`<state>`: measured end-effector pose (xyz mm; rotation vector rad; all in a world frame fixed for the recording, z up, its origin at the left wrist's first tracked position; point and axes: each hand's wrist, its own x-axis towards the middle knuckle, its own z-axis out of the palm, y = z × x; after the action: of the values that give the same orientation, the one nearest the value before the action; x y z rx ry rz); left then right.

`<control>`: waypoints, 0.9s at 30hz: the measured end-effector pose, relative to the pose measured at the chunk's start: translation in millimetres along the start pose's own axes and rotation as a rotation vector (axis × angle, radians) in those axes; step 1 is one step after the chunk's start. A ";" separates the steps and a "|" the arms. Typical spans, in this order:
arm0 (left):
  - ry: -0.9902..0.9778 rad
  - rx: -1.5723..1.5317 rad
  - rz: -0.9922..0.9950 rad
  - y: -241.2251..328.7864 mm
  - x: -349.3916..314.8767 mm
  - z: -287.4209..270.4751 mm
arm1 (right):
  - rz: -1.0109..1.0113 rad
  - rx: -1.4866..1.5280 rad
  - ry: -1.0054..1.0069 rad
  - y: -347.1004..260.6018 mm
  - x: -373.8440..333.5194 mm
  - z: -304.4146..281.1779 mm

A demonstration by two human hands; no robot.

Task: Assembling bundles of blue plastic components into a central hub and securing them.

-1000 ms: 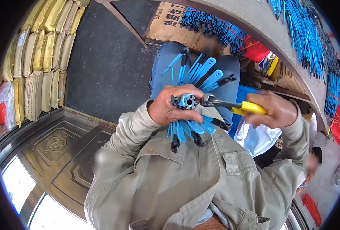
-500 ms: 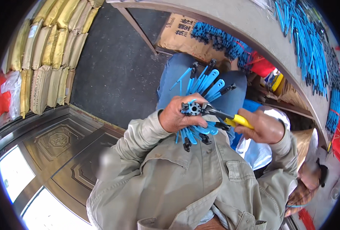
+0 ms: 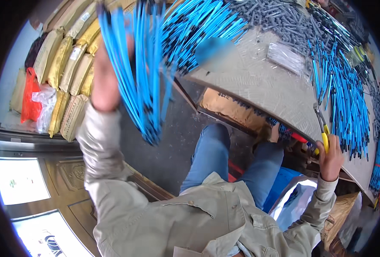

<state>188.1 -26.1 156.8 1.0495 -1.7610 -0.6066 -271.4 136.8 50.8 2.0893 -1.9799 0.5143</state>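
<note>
My left hand (image 3: pixel 106 79), raised at the far left, is closed on a bundle of long blue strips (image 3: pixel 139 70) with black ends. The strips hang slantwise and are smeared by motion, and some of my fingers are hidden behind them. My right hand (image 3: pixel 331 158) grips pliers (image 3: pixel 323 124) by their yellow handles at the table's front edge. Their metal jaws point away over the tabletop, and nothing shows between them.
The table (image 3: pixel 252 70) bears piles of blue strips (image 3: pixel 348 103), grey pieces (image 3: pixel 267 15) and a clear plastic packet (image 3: pixel 287 59). Stacked sacks (image 3: pixel 63 60) stand at the left. Below the table lies a brown sack (image 3: pixel 230 107); a white bag (image 3: pixel 295 195) stands beside my right leg.
My left hand has swung up and left from my lap with the blue strips, which now hang together instead of fanning out. The pliers have come away from them, rightward to the table edge.
</note>
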 end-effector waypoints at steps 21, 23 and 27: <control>-0.099 0.585 0.428 -128.8 212.9 128.3 | -0.133 -0.177 -0.087 37.5 46.8 57.6; -0.181 0.397 0.365 -101.4 216.0 114.4 | -0.124 -0.175 -0.099 35.9 46.6 62.5; -0.352 0.320 0.278 -71.6 203.7 84.2 | -0.176 -0.220 -0.034 40.2 42.4 65.4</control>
<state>104.9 -242.3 164.5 0.9214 -2.3236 -0.3557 -303.3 69.5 4.4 2.1178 -1.7571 0.2183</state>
